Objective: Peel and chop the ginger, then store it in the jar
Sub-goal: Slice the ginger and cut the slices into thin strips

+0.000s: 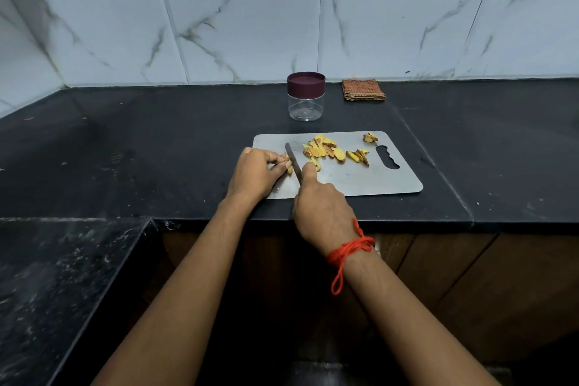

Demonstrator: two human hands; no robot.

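A steel cutting board [376,179] lies on the black counter. My left hand [255,174] pinches a small yellow ginger piece [289,166] at the board's left end. My right hand [319,207] grips a knife [293,157], its blade pressed down right beside the left fingertips. Cut ginger slices [326,149] and a few peel bits [370,137] are spread over the board's middle and back right. The clear jar [306,104] with a maroon lid stands closed behind the board.
A folded brown checked cloth [363,89] lies against the tiled wall, right of the jar. The counter's front edge runs just under my right wrist. A lower black ledge [62,276] sits at the left front.
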